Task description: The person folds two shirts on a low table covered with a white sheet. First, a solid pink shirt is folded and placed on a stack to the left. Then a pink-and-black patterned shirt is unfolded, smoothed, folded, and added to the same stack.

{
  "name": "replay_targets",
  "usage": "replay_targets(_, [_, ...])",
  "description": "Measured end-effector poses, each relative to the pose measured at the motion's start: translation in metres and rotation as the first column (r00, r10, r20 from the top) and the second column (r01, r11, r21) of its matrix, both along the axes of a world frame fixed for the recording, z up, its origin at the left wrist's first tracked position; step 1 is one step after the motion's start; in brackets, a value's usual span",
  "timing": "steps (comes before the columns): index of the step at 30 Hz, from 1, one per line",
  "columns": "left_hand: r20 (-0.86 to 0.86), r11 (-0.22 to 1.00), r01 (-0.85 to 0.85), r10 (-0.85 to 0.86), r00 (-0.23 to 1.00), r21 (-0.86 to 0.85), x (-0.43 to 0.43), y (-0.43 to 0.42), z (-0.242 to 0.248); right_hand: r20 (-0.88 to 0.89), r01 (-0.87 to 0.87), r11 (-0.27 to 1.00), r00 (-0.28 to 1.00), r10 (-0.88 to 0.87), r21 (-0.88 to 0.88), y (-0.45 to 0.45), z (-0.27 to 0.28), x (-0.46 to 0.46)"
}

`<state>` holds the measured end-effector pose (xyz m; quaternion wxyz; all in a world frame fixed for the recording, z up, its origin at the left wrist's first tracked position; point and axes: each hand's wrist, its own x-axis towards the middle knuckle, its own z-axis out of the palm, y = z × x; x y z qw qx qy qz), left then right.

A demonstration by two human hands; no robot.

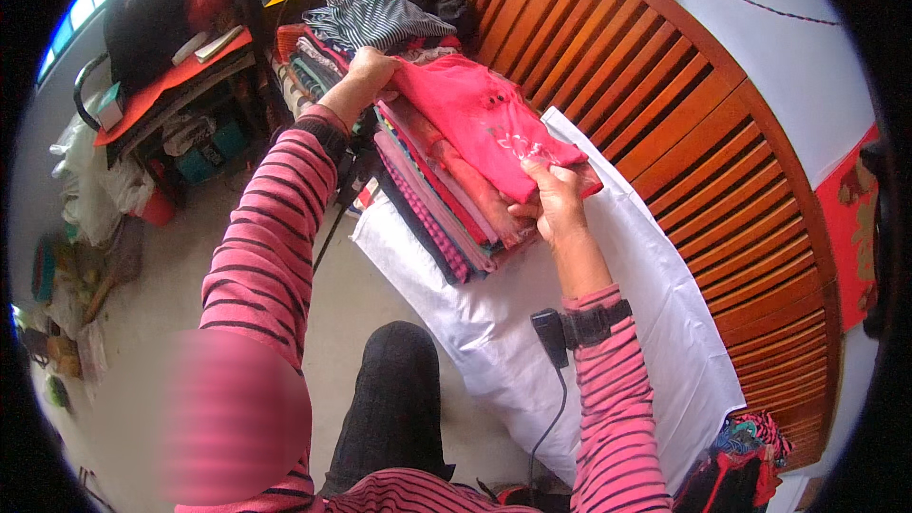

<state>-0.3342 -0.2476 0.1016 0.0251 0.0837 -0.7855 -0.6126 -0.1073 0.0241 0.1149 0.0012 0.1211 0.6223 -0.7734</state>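
Note:
A folded bright pink garment [463, 107] with white flower embroidery lies on top of a stack of folded clothes [442, 206]. My left hand [372, 75] grips its far left corner. At the near right end, my right hand [559, 199] pinches the garment's edge, thumb on top beside the embroidery. The stack beneath shows layered edges in pink, red, purple and dark cloth. It rests on a white sheet [527, 320]. Behind my left hand sits another stack of folded clothes [313, 68], with a black-and-white striped garment [377, 20] loosely heaped at its back.
A slatted wooden backrest [641, 85] runs along the right side. More clothes [748, 449] are heaped at the lower right. At the left stands a table with a red top [171, 89], with white plastic bags [92, 171] hanging by it. A cable [552, 420] trails from my right wrist strap.

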Motion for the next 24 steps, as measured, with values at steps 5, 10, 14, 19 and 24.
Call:
replay_targets(5, [-0.113,0.962,-0.093,0.066,0.991,-0.256,-0.017,-0.010,-0.007,-0.034,-0.009,1.000,0.999,0.009,0.013,0.003,0.010,0.016])
replay_targets(10, [-0.117,0.964,-0.056,0.026,0.993,-0.261,-0.018,-0.018,-0.018,0.135,-0.027,0.991,0.991,0.009,0.131,0.000,0.002,0.024])
replay_targets(14, [-0.047,0.973,-0.039,0.029,0.998,-0.228,-0.010,-0.018,-0.016,0.128,-0.074,0.971,0.991,0.045,0.226,0.001,0.001,0.024])
replay_targets(19, [-0.161,0.930,-0.122,0.070,0.985,-0.347,0.002,-0.018,-0.009,0.110,-0.085,0.954,0.992,0.055,0.289,0.000,0.001,0.031])
replay_targets(24, [-0.183,0.882,-0.144,0.068,0.981,-0.448,0.015,-0.020,-0.007,0.123,-0.109,0.901,0.990,0.063,0.420,-0.005,0.004,0.038])
